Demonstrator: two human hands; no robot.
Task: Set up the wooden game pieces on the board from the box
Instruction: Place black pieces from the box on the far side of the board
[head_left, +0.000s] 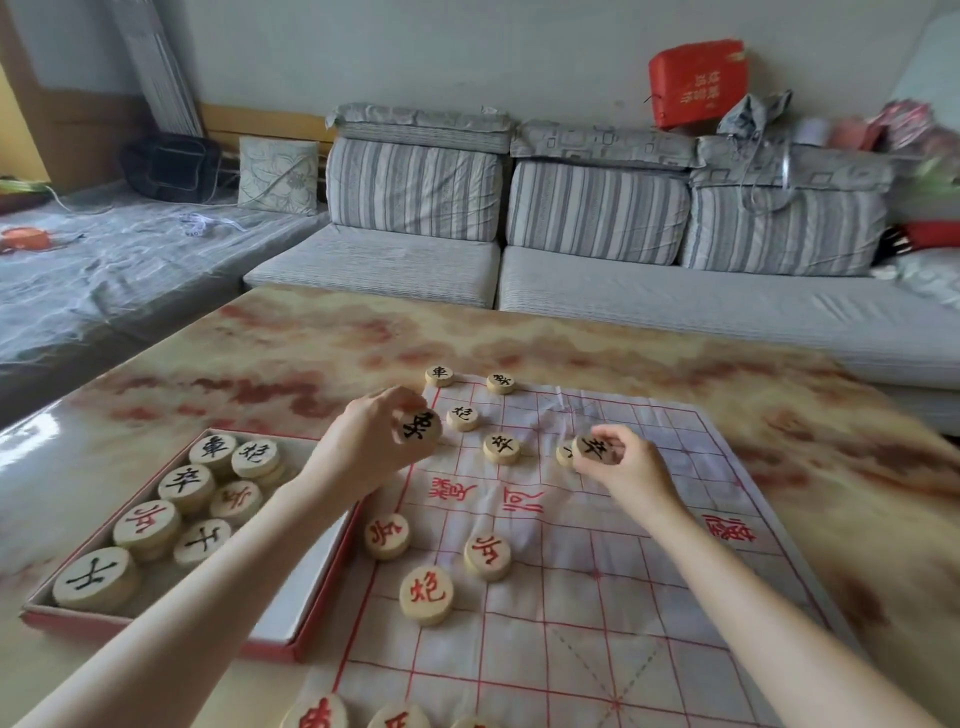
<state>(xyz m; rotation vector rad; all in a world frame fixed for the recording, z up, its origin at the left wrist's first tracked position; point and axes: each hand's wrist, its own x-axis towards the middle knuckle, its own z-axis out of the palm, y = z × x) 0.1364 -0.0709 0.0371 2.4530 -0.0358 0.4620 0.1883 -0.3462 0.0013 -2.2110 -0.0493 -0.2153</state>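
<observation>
A white cloth board (571, 597) with red grid lines lies on the table. Round wooden pieces stand on it, black-lettered ones at the far side (501, 448) and red-lettered ones nearer me (426, 595). My left hand (363, 447) holds a black-lettered piece (420, 426) tilted above the board's far left edge. My right hand (623, 462) pinches another black-lettered piece (595, 448) low over the board, beside a partly hidden piece (563, 456). The red-rimmed box (291, 608) at left holds several more pieces (148, 525).
The marbled table top (311, 353) stretches beyond the board. A grey striped sofa (623, 291) runs along the far side, with a red box (696, 83) and bags on its back. Three more red pieces (317, 714) sit at the board's near edge.
</observation>
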